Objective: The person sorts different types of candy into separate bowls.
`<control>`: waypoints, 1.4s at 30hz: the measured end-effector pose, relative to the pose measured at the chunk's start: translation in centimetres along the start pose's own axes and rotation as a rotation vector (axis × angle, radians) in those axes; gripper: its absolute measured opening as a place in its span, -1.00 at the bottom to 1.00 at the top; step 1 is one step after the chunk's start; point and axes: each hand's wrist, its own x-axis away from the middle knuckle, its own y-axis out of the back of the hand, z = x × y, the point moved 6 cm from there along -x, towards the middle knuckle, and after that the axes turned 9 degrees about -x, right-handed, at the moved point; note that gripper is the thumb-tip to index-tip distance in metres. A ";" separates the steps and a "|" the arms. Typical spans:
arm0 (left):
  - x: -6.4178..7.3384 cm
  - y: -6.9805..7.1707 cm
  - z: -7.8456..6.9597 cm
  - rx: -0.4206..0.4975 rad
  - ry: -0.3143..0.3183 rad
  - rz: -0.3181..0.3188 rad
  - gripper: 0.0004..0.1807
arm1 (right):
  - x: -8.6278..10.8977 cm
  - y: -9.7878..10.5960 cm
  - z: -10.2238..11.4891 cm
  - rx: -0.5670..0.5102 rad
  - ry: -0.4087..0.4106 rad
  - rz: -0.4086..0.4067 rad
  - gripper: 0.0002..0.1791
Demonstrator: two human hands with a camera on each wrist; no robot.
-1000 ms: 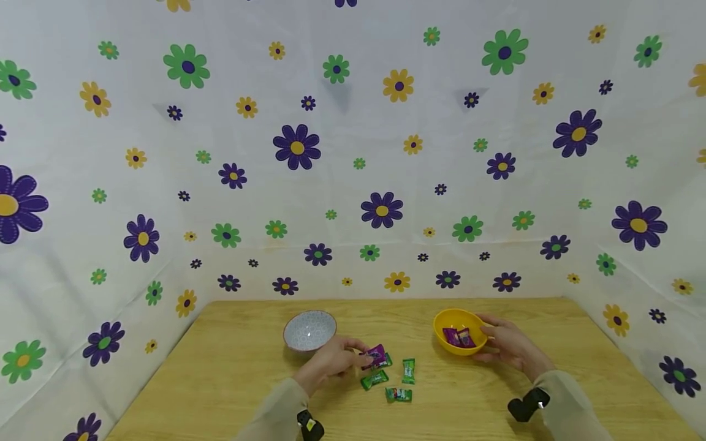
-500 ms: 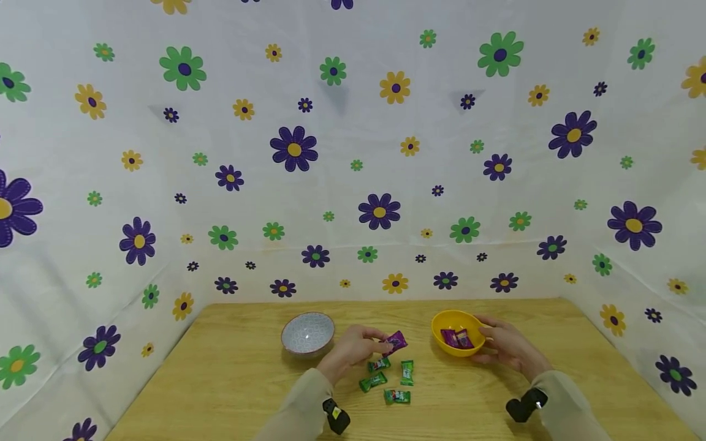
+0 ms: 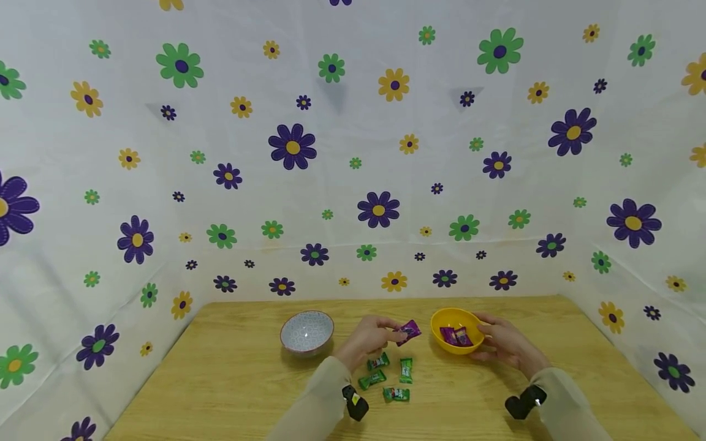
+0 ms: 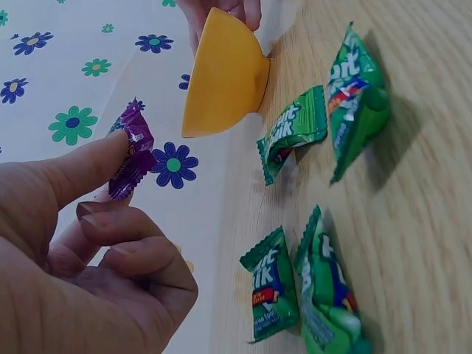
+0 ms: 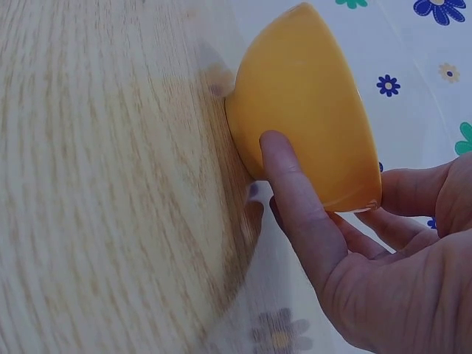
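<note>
Nearest, two pale sleeves [image 3: 311,395] reach in over the wooden table [image 3: 220,373], with a black device [image 3: 355,404] at each wrist. Beyond them lie four green packets [image 3: 372,379] on the wood: one closest, two in the middle, one farthest back. Their white lettering shows only in part in the left wrist view, "it" above "ik" on one; the full name cannot be made out, nor the smaller print.

A little farther, the left hand [image 3: 366,339] pinches one purple packet [image 3: 409,331] between thumb and fingers, off the table and just beside the yellow bowl, well clear of its rim. Its print is too small to read.

The right hand [image 3: 507,346] grips the right side of the one yellow bowl [image 3: 458,319], fingers and thumb on its rim and outer wall; that wall is plain. Two purple packets in the bowl [image 3: 448,335] lie next to each other.

Near the back left stands one grey-patterned bowl [image 3: 306,331] with a reddish rim. Farthest off hangs white cloth [image 3: 342,122] printed with purple, green and yellow flowers.
</note>
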 end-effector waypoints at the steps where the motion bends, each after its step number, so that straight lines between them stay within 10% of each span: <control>1: -0.1 -0.1 -0.1 -0.005 0.003 -0.003 -0.70 | 0.0 0.0 0.0 0.000 -0.001 0.001 -0.42; 42: -2.1 -5.2 -3.0 0.047 -0.015 -0.087 -0.78 | 0.0 0.0 0.2 0.022 -0.006 -0.012 -0.42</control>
